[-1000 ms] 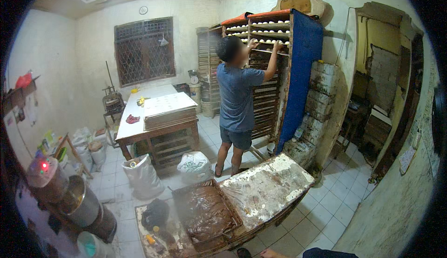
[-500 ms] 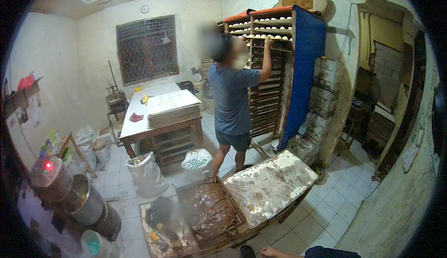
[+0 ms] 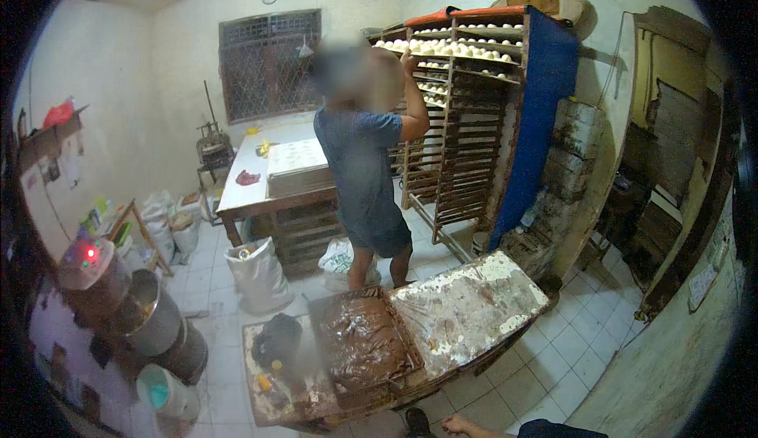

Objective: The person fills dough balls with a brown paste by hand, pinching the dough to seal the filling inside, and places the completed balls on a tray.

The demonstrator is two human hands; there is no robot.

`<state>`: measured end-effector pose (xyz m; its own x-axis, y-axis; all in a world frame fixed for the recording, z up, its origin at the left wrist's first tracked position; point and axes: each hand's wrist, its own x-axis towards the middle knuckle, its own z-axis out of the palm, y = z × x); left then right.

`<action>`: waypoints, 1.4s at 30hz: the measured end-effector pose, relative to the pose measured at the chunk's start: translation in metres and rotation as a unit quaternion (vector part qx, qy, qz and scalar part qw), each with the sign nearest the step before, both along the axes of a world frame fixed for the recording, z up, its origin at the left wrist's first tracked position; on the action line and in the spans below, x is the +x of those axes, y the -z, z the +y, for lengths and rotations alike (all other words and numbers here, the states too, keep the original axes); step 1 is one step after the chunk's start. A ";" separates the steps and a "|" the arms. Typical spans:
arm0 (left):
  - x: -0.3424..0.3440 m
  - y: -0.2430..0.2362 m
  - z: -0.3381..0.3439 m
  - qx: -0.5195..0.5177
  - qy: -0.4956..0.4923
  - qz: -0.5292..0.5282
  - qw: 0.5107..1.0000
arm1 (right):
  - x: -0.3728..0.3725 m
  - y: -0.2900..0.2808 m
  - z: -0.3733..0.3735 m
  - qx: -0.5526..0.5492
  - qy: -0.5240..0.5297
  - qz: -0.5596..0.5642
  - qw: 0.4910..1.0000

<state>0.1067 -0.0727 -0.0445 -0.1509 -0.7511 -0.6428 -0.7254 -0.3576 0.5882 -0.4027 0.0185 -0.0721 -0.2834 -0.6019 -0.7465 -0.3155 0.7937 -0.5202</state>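
Observation:
At the lower edge my right hand rests beside a dark shoe, nearest to the low worktable. I see nothing in it; its fingers are too small and blurred to read. My left hand is out of view. On the worktable in front lies a dark brown, glossy plastic-like sheet in a shallow wooden frame, next to a stained pale board. Farther off, a person in a blue shirt raises a tray of white dough balls at a tall wooden rack.
A white-topped table bears stacked boards. White sacks stand on the tiled floor. To the left are large metal pots and a pale bucket. A blue sheet covers the rack's side; a doorway opens at right.
The person has stepped left, away from the rack, and the tray of dough balls now sticks out of it. My view has shifted slightly; my right hand stays at the lower edge.

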 end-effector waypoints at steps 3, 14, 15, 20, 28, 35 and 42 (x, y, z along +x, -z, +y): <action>-0.008 0.007 -0.005 0.007 0.003 0.013 1.000 | -0.011 0.004 -0.004 0.021 0.009 -0.025 0.999; -0.010 0.002 -0.014 0.019 0.002 0.027 0.999 | 0.001 -0.026 -0.016 0.054 -0.012 -0.020 0.998; -0.009 0.002 -0.015 0.018 0.002 0.026 0.999 | 0.001 -0.029 -0.017 0.065 -0.011 -0.024 0.998; -0.016 0.005 -0.019 0.022 0.012 0.033 0.999 | -0.007 -0.021 -0.004 0.072 0.007 -0.023 0.997; -0.008 0.015 -0.013 0.029 0.034 0.028 0.999 | -0.007 -0.020 -0.002 0.101 0.014 -0.023 0.994; -0.005 -0.015 0.005 0.110 0.057 -0.065 0.990 | 0.029 -0.129 -0.054 -0.356 0.215 0.106 0.903; 0.060 0.102 0.025 0.103 -0.021 0.056 0.993 | 0.070 -0.267 -0.118 -0.527 0.083 0.156 0.831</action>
<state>0.1662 -0.0478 -0.1468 -0.2015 -0.6120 -0.7647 -0.6414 -0.5076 0.5753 -0.3325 -0.0994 0.1951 -0.5081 -0.8088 0.2961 -0.4976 -0.0050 -0.8674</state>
